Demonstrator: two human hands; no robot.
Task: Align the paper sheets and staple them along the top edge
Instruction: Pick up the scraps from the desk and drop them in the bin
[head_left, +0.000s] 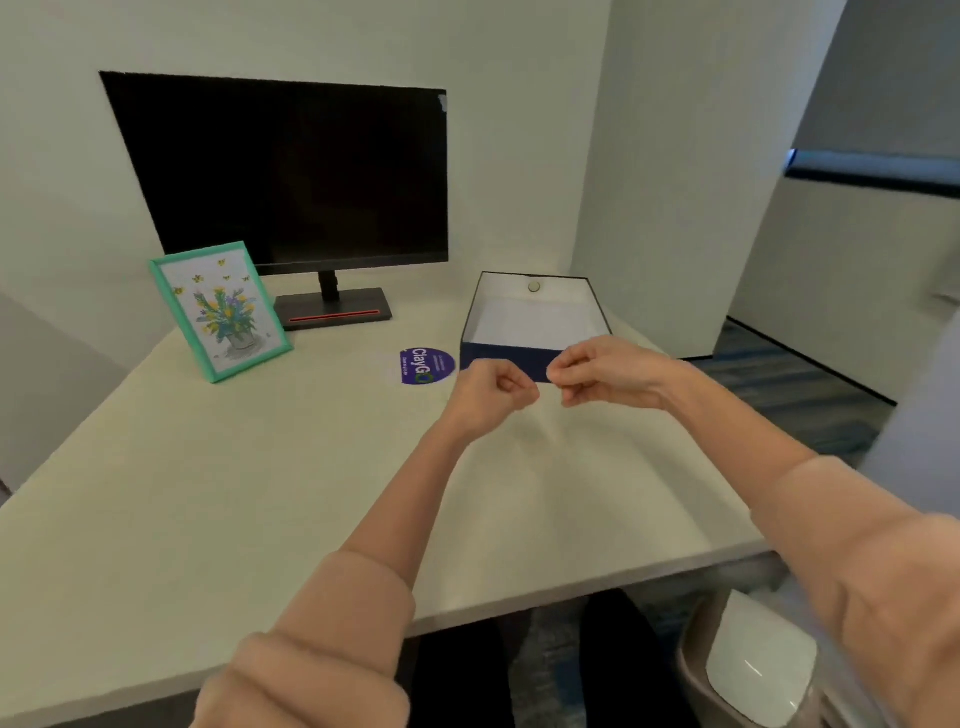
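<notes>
left hand (493, 389) fisted, right hand (602, 371) pinched, both seemingly empty, above worktop (208, 493) | paper sheets, stapler: not visible | box (535, 325) far right, empty | advice: fetch sheets first, square edges

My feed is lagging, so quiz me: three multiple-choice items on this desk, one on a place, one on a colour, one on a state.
1. Where does the picture frame stand?
A. left of the monitor stand
B. inside the box
C. right of the box

2. What colour is the frame?
A. red
B. teal
C. black

3. How is the box?
A. lidded
B. open
C. tipped over

Answers: 1 A, it leans beside the monitor base, on its left. 2 B, its border is teal. 3 B, its white inside shows, behind the left hand and right hand.
</notes>
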